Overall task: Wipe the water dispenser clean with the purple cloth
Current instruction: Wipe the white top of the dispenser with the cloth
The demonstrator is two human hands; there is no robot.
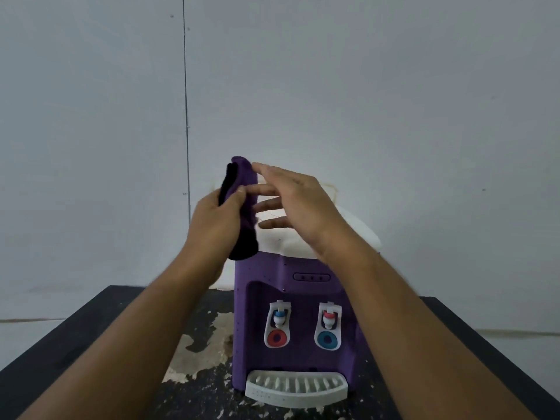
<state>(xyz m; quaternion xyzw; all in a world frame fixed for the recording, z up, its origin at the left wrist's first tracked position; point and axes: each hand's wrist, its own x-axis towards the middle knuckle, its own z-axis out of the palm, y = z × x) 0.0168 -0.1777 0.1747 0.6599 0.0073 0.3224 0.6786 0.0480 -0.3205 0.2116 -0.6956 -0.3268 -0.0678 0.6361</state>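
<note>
1. Over the left top corner of the water dispenser (266, 277), found the purple cloth (245, 213) bunched into a long upright roll, held off the bench (91, 344), with its lower end dangling in front of the line where the white top (357, 228) met the purple body.
2. Noted the left hand (215, 219) at the cloth's left edge, grip closed on it, with thumb and curled fingers pinching the roll near mid-height.
3. Noted the right hand (297, 201) above the white top, grip wide open and holding nothing, fingers straight and spread, pointing left with tips at the cloth's right edge. Could not tell whether touching.
4. Saw both bare forearms reaching in from the lower corners, the right one passing in front of the dispenser's right shoulder.
5. Saw the dispenser upright on the bench, front toward the camera, with a slim indicator panel (311, 277) just under the top.
6. Counted two taps in the front recess: left tap (278, 324) with a blue cap over a red ring, and right tap (328, 324) with a red cap over a blue ring.
7. Marked a pale slotted drip tray (295, 388) at the dispenser's foot.
8. Marked a pale worn patch (206, 353) on the dark bench, against the left of the base.
9. Behind, saw a plain grey wall (363, 86) with a thin vertical seam (185, 116).
</note>
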